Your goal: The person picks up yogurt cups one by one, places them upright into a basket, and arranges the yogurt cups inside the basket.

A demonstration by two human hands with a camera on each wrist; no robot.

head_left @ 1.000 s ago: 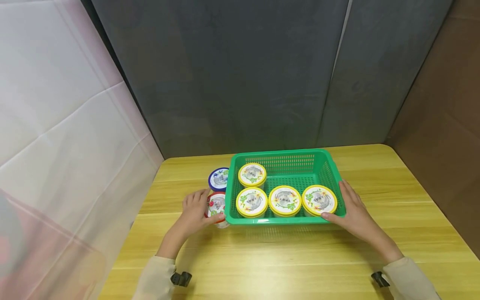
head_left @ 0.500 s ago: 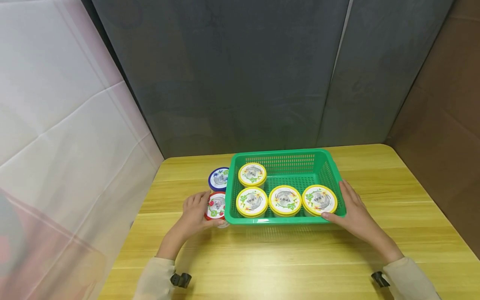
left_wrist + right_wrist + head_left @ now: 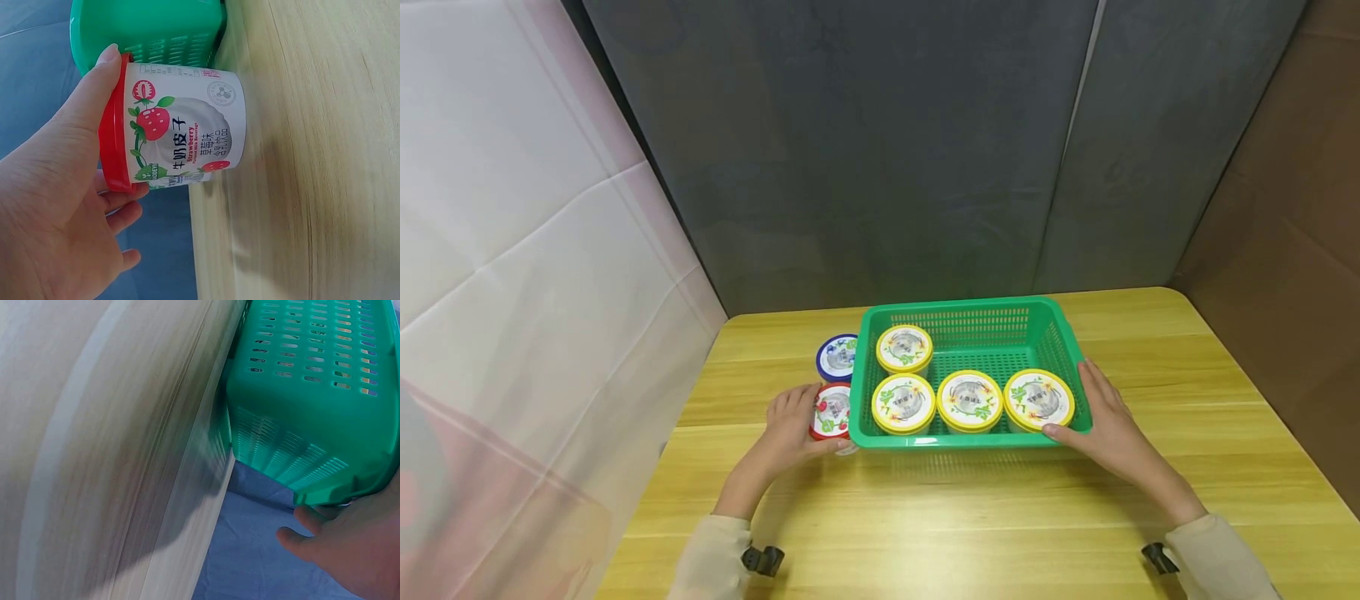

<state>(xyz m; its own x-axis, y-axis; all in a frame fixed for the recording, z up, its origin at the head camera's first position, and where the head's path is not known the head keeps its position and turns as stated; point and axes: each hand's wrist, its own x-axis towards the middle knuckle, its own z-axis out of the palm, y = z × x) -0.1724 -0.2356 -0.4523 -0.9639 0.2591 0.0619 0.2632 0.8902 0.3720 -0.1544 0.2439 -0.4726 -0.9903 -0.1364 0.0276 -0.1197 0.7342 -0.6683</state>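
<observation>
My left hand (image 3: pixel 787 429) grips a red-lidded strawberry milk cup (image 3: pixel 181 122) by its lid; in the left wrist view the thumb lies at one side of the rim and the fingers at the other. This cup stands on the table against the left side of a green plastic basket (image 3: pixel 955 442). At the basket's right front corner, my right hand (image 3: pixel 1108 429) holds the rim, thumb over the front edge and fingers along the outer side. Inside the basket sit several yellow-lidded cups (image 3: pixel 970 401), three along the front and one behind at the left.
A blue-lidded cup (image 3: pixel 837 358) stands behind the red-lidded one, partly hidden by the basket's left rim. The wooden table (image 3: pixel 970 525) meets a dark grey panel (image 3: pixel 880 167) at the back, with a pale cloth (image 3: pixel 550 250) on the left.
My left thumb has shifted slightly down off the red lid's top toward its front edge, so more of the lid shows. The right hand and the basket look unmoved.
</observation>
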